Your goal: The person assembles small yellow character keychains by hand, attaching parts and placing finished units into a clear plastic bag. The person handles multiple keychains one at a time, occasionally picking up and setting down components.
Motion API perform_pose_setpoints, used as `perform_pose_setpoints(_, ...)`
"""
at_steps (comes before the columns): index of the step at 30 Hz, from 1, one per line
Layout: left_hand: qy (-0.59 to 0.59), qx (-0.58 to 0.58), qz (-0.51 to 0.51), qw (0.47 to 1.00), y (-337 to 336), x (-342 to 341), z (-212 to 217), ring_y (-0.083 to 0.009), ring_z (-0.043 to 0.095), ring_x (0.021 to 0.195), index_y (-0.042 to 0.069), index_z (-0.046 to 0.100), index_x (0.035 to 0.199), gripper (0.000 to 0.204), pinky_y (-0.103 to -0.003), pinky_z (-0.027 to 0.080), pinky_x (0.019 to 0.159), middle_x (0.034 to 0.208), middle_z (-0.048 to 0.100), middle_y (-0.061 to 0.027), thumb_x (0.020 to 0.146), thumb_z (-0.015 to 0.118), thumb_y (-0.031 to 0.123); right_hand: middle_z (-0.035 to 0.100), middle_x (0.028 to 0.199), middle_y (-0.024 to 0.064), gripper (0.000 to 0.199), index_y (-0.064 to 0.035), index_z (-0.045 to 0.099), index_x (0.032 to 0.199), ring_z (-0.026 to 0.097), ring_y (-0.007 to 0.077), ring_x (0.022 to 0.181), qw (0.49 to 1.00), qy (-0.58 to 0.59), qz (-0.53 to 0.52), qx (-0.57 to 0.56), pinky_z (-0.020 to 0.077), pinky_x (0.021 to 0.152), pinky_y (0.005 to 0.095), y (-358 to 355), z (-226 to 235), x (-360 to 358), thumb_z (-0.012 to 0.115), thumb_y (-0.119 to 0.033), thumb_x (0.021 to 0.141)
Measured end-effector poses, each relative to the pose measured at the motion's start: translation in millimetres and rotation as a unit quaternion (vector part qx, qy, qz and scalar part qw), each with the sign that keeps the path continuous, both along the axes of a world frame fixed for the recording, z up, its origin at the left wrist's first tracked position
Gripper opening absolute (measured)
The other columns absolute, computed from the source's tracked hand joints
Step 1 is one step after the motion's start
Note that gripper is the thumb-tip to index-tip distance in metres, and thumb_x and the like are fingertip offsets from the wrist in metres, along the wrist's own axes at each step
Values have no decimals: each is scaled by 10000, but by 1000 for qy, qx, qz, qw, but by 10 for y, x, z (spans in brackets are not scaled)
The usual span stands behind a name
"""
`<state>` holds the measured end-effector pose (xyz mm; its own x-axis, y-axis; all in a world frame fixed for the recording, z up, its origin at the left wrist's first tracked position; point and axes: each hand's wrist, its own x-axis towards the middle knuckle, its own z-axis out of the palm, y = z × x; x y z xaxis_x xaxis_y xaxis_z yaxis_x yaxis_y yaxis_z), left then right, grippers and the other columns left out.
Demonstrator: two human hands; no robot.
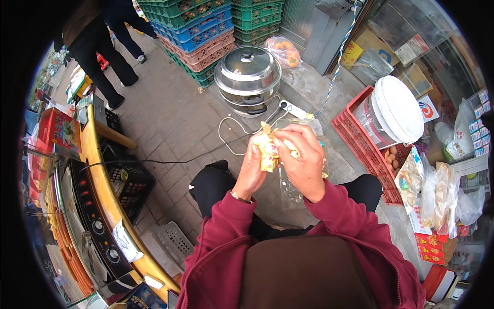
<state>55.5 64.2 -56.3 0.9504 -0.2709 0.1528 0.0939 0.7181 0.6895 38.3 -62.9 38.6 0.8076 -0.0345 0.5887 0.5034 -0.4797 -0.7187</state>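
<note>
In front of my knees, both hands are raised together around a small yellow thing [268,149] with pale and coloured patches; whether it is a wrapper or a toy I cannot make out. My left hand [250,172] grips it from the left, fingers closed along its side. From the right, my right hand [304,162] pinches its upper part with thumb and fingers, hiding some of it. Below the hands lies clear plastic packaging [289,186] with small coloured pieces, partly covered by my right hand and sleeve.
Ahead stands a lidded steel steamer [247,77], its cable near a white power strip [294,109]. Stacked crates [198,44] rise behind it. At right, a white bucket [396,110] sits in a red crate [360,149] with eggs. A wooden-edged counter [105,190] runs along the left.
</note>
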Motion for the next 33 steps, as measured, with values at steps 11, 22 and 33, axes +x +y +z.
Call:
perform_pose_setpoints(11, -132, 168, 169, 962, 79, -61, 80, -214, 585, 1232, -57, 459, 1445, 694, -343, 455, 1059, 1352, 603, -164, 1095, 294, 519, 668, 1036, 100, 289, -4, 709, 1021, 643, 304, 936, 974, -109, 6, -198, 554, 727, 390, 210, -139, -109, 746, 41, 738)
perform_pose_setpoints(22, -145, 246, 198, 938, 96, -27, -106, -198, 595, 1172, -36, 584, 1357, 577, -321, 467, 989, 1292, 622, -104, 1091, 436, 455, 631, 999, 131, 163, -25, 657, 958, 610, 348, 923, 983, -10, 66, -172, 506, 786, 436, 29, 76, 36, 715, -6, 807)
perform_pose_setpoints(33, -18, 177, 99, 979, 33, -22, -123, -70, 581, 1005, 49, 513, 1397, 464, -239, 492, 842, 1170, 624, -19, 1101, 452, 402, 657, 1056, 148, 221, 6, 694, 1019, 659, 341, 948, 988, 32, 78, -128, 525, 845, 402, -26, -50, 37, 758, -70, 821)
